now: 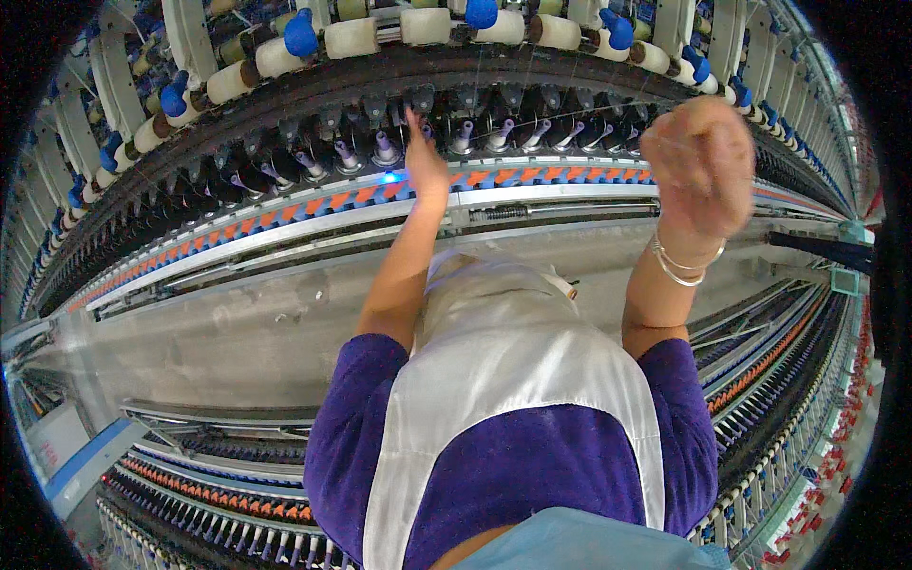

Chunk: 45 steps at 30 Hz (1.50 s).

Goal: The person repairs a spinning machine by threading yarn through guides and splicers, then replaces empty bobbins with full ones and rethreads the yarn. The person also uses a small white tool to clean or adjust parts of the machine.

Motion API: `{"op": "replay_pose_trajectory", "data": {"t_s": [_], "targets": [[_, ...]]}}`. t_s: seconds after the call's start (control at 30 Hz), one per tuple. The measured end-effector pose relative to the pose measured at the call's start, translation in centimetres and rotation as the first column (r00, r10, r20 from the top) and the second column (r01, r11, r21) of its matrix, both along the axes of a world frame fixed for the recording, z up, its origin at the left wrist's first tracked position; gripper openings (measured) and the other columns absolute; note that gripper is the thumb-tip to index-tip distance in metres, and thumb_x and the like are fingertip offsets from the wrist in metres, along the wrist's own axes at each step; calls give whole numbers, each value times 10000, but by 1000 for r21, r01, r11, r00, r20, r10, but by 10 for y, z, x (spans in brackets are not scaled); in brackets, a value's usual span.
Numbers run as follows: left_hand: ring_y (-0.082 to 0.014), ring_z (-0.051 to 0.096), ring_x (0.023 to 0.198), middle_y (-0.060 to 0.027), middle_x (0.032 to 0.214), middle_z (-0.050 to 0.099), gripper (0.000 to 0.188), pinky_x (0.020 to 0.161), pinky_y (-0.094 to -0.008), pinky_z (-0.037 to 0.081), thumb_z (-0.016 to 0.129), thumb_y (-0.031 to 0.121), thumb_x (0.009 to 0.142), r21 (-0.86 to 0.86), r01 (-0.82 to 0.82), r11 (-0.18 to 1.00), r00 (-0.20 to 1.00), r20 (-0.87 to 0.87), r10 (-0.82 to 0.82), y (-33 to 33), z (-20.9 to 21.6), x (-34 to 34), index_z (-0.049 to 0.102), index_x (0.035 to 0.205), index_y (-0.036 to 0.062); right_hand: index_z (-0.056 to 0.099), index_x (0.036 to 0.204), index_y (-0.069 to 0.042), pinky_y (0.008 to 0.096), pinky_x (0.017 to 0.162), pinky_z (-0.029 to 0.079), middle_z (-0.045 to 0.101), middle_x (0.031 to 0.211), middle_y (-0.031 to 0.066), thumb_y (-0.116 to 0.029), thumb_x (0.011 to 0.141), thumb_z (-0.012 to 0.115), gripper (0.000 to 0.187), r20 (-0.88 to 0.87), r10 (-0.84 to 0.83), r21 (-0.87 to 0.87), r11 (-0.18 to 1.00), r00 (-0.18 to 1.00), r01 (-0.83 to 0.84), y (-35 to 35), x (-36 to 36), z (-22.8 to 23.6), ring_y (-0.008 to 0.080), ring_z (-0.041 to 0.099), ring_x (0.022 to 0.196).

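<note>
My left hand [427, 169] reaches into the spinning frame, at the row of spindles, beside a bobbin [384, 148] with pale purple yarn. One finger stretches up toward the black parts above the bobbins; the other fingers are partly hidden, and I see nothing held. My right hand [701, 161] is raised to the right, slightly blurred, its fingers curled closed. A fine strand of yarn [581, 121] runs from near the bobbins up to this hand. Another bobbin [462, 137] stands just right of my left hand.
Along the top hang white roving rollers [426, 27] with blue knobs [301, 34] between them. An orange-and-blue patterned strip [332, 201] runs below the spindles, with a small blue light [389, 178]. Behind me, across the grey floor [237, 332], stands another spinning frame [223, 508].
</note>
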<state>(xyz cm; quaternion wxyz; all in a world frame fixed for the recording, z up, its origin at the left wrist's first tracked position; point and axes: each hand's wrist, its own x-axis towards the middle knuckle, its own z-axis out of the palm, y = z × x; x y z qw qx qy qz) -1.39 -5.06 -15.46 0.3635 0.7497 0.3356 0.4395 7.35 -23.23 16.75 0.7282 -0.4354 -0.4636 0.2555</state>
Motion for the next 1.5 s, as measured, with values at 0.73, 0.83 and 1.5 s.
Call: {"op": "replay_pose_trajectory", "data": {"t_s": [0.73, 0.83, 1.5], "targets": [[-172, 606, 728, -94, 854, 649, 403, 706, -312, 481, 568, 339, 890, -814, 317, 488, 600, -227, -768, 13, -131, -91, 572, 1095, -8, 687, 812, -105, 463, 690, 535, 665, 801, 146, -122, 749, 570, 134, 688, 660, -664, 404, 301, 630, 67, -42, -319, 340, 655, 753], [-130, 582, 651, -54, 720, 620, 321, 597, -264, 457, 551, 282, 915, -739, 562, 371, 724, 223, -653, 8, -35, -82, 588, 1076, 7, 610, 668, -101, 386, 557, 504, 577, 734, 119, -155, 716, 601, 73, 983, 179, -121, 791, -36, 600, 112, -18, -223, 284, 604, 679], [-199, 520, 741, -117, 911, 545, 203, 649, -335, 456, 531, 59, 908, -943, 322, -89, 943, 311, 123, 77, -254, -100, 511, 1078, -51, 645, 1109, -63, 427, 965, 395, 474, 1300, 150, -148, 900, 547, 245, 768, 597, -13, 376, -231, 927, 228, -14, 8, 298, 458, 1152]]}}
